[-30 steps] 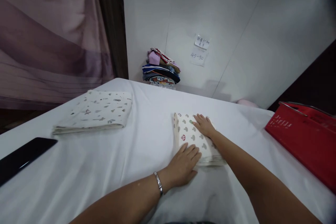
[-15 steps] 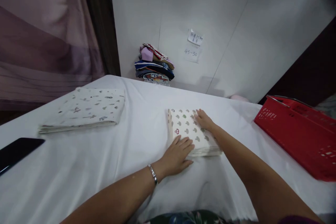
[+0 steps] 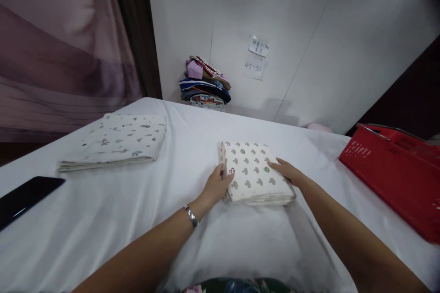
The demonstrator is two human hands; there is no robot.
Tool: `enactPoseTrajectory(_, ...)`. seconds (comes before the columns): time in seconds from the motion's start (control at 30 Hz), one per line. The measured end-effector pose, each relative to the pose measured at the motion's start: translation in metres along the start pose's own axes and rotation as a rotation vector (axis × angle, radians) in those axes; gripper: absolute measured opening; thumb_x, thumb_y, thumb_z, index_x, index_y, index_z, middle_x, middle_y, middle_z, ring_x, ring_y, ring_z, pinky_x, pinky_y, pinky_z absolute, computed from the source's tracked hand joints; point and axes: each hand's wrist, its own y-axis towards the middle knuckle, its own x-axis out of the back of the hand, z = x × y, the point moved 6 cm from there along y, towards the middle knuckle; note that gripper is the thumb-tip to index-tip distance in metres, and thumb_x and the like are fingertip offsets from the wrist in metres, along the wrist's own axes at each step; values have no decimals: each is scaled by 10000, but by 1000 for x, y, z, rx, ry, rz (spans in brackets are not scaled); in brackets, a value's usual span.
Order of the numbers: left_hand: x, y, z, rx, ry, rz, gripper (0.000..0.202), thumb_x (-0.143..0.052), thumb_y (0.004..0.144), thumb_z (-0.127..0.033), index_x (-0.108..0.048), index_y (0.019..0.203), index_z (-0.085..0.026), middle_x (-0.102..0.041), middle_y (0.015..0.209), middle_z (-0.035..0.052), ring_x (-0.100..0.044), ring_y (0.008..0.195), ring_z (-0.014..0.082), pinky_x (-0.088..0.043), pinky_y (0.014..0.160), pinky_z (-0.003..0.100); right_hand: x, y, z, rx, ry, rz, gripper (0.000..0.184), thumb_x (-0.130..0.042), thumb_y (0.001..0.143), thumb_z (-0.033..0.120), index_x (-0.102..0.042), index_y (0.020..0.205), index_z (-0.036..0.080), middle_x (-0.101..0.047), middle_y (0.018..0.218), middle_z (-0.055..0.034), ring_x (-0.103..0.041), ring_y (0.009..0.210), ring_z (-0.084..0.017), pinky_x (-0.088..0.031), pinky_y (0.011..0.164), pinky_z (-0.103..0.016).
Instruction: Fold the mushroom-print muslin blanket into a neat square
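A folded white cloth (image 3: pixel 252 183) printed with grey, red and green mushrooms lies in front of me, its stacked layers showing along the near edge. My left hand (image 3: pixel 220 183) grips its left edge, thumb on top and the other fingers curled around the side. At the right edge, my right hand (image 3: pixel 288 170) holds the cloth with the thumb over the top; its other fingers are partly hidden behind the side. A second folded white cloth (image 3: pixel 127 139) with small grey prints rests further left, apart from both hands.
A white sheet covers the table (image 3: pixel 137 219). On the left lies a black phone-like slab (image 3: pixel 30 197). The red basket (image 3: pixel 395 178) with a metal handle stands at the right. Behind the far edge, a pile of folded clothes (image 3: pixel 205 84) sits against the wall, near paper notes (image 3: pixel 256 57).
Both hands have moved from lying flat on the mushroom-print cloth to its left and right edges, now gripping them. The view has shifted slightly.
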Motion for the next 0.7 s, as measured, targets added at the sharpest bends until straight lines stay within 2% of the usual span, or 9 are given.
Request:
enactPoseTrajectory(0.17, -3, -6, -10, -103, 12, 37, 501, -562, 797, -298, -449, 1273, -189, -564, 1253, 85, -544, 1112, 212, -410, 938, 304, -13, -8, 5, 13, 204, 196, 650, -752, 695, 370, -474, 1259, 202, -659, 1103, -135, -669, 888, -265, -570, 737, -384)
enactPoseTrajectory(0.3, 3, -12, -16, -167, 201, -22, 588, -590, 764, -325, -414, 1316, -220, -511, 1313, 78, -512, 1142, 239, -390, 950, 337, -20, -13, 5, 47, 332, 296, 579, -691, 762, 340, -445, 1274, 229, -662, 1107, -107, -672, 892, -249, -569, 762, -393)
enactPoseTrajectory(0.4, 5, -14, -17, -191, 272, -23, 600, -581, 770, -347, -397, 1329, -231, -537, 1276, 72, -529, 1108, 236, -401, 926, 333, -22, -19, 1, 62, 396, 359, 527, -640, 806, 327, -438, 1283, 232, -658, 1120, -97, -671, 908, -239, -559, 801, -392)
enactPoseTrajectory(0.6, 4, -6, -4, -103, 192, 17, 601, -563, 783, -350, -367, 1338, -230, -571, 1242, 66, -574, 1046, 205, -428, 882, 302, -23, -33, -12, -36, 490, 408, 513, -590, 841, 339, -437, 1307, 191, -683, 1063, -107, -670, 919, -256, -549, 830, -402)
enactPoseTrajectory(0.7, 4, -6, -5, -87, 174, 12, 610, -558, 784, -353, -359, 1344, -216, -574, 1236, 76, -577, 1041, 204, -429, 883, 303, -25, -38, -11, -17, 530, 374, 506, -597, 828, 274, -447, 1303, 189, -692, 1044, -94, -670, 921, -256, -554, 815, -387)
